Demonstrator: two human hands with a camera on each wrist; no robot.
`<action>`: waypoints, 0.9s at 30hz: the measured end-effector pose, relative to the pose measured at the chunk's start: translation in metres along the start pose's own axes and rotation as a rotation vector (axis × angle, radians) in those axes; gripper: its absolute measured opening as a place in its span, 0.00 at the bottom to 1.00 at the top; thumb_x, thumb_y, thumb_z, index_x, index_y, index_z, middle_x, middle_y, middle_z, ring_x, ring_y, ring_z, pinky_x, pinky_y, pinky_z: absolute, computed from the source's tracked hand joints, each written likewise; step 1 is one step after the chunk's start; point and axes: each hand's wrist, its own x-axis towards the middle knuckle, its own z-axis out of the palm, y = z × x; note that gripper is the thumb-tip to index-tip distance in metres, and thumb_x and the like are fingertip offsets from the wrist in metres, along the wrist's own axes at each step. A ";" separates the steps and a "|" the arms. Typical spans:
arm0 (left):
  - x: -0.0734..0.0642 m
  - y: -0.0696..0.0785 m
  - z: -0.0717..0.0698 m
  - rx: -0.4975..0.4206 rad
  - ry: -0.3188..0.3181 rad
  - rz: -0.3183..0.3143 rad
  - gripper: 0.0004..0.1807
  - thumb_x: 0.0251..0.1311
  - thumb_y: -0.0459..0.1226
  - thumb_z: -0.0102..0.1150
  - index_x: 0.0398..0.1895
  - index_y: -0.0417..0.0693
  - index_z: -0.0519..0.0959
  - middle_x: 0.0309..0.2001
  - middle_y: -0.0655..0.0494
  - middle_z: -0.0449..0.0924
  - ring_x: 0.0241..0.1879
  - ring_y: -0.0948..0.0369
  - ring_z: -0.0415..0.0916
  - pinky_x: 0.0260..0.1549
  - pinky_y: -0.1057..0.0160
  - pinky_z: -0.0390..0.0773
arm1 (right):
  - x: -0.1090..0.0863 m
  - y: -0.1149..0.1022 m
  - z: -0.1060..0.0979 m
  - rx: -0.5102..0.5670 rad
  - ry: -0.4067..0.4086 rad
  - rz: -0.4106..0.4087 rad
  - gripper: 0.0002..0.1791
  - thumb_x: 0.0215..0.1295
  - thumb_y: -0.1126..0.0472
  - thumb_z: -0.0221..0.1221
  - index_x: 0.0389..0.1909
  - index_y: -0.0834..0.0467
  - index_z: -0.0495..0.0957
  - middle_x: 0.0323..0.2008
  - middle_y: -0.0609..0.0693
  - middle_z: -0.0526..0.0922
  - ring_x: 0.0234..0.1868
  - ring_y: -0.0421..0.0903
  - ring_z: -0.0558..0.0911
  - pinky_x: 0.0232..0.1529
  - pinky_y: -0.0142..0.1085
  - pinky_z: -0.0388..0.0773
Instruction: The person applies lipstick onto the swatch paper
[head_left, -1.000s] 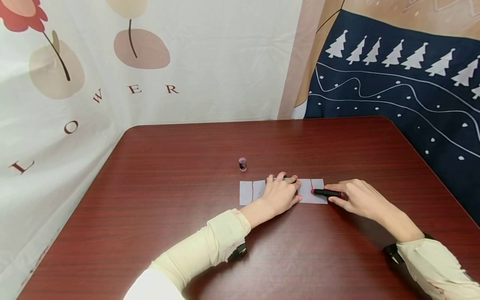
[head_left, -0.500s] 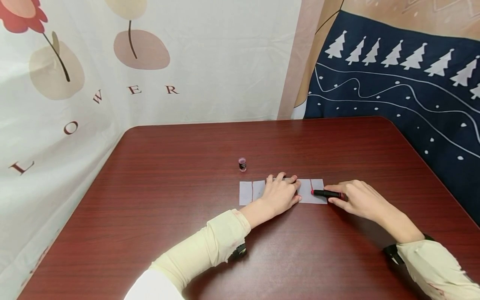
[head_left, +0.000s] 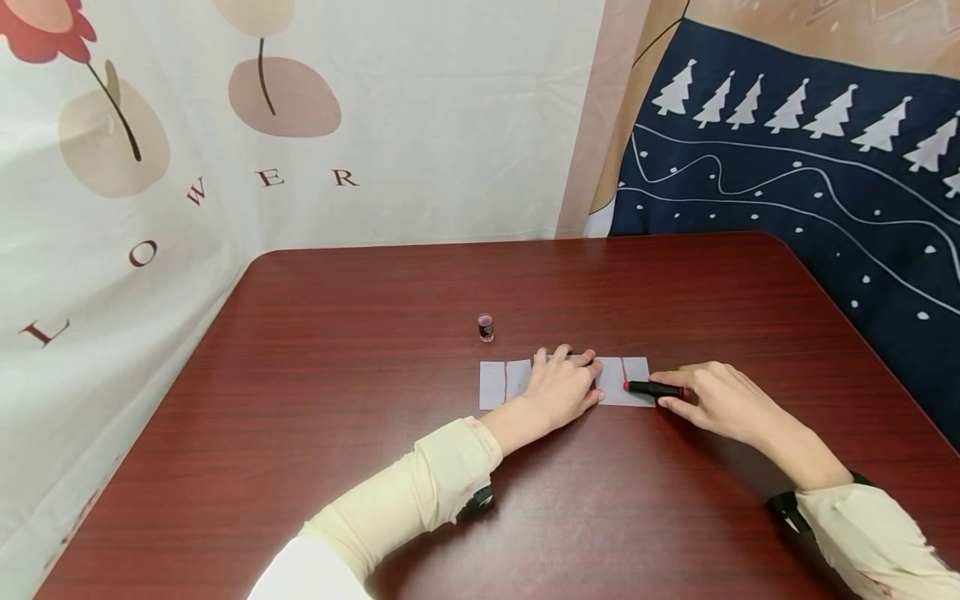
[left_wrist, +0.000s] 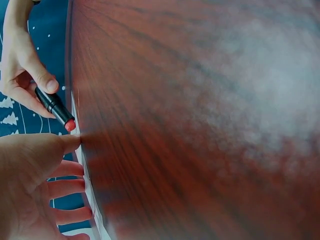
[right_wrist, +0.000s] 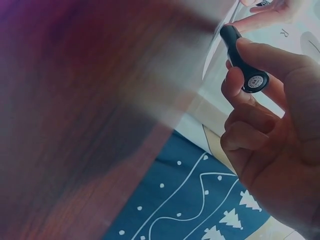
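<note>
My right hand (head_left: 723, 396) pinches a black lipstick (head_left: 654, 389) between thumb and fingers. Its red tip touches the right-hand part of a row of white paper (head_left: 611, 393), at the lower end of a short red line. With fingers spread, my left hand (head_left: 561, 387) presses on the middle of the paper and hides much of it. On the left part of the row runs another, brownish-red line. The left wrist view shows the lipstick's red end (left_wrist: 70, 125) just beyond my left thumb; the right wrist view shows a round label on its base (right_wrist: 255, 82).
A small clear pinkish cap (head_left: 486, 329) with a black label stands behind the paper on the dark red wooden table (head_left: 337, 333). Behind the table hang a white flower-print cloth (head_left: 450, 125) and a navy cloth (head_left: 750, 183) with white trees.
The lipstick tip stays at about the same spot at the lower end of the red line. Both hands look nearly still; the whole view shifts only slightly.
</note>
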 end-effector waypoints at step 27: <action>0.000 -0.001 0.001 -0.010 0.013 0.006 0.23 0.64 0.55 0.48 0.59 0.61 0.73 0.63 0.63 0.68 0.60 0.52 0.63 0.47 0.48 0.64 | -0.003 -0.004 -0.002 0.009 0.009 -0.008 0.17 0.52 0.62 0.67 0.45 0.61 0.82 0.35 0.53 0.84 0.19 0.32 0.65 0.20 0.30 0.64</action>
